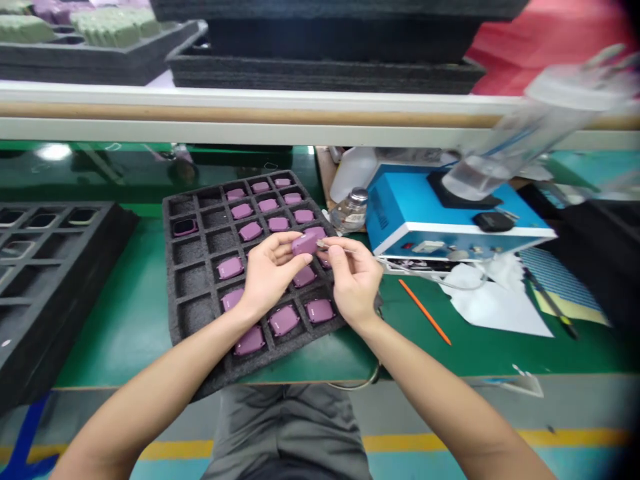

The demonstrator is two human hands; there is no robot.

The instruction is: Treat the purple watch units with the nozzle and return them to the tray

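Observation:
My left hand (267, 273) is closed on a purple watch case (303, 245), holding it between thumb and fingers above a black foam tray (193, 279). In my right hand (356, 281), thumb and fingers pinch a small pale connector-like piece (321, 245) with a thin wire or shaft behind it. Its tip is at the right edge of the watch case; whether it touches cannot be made out. More purple watch cases (284, 321) sit in the tray's compartments below both hands. One dark-screened watch (185, 227) lies in the tray's left column.
A blue box (425, 213) stands at right, carrying a clear cylinder (480, 170). Beside it is a glass jar (350, 212). An orange stick (425, 312) and white paper (493, 310) lie on the green bench. Another foam tray (65, 287) is at left; a shelf rail (250, 115) crosses behind.

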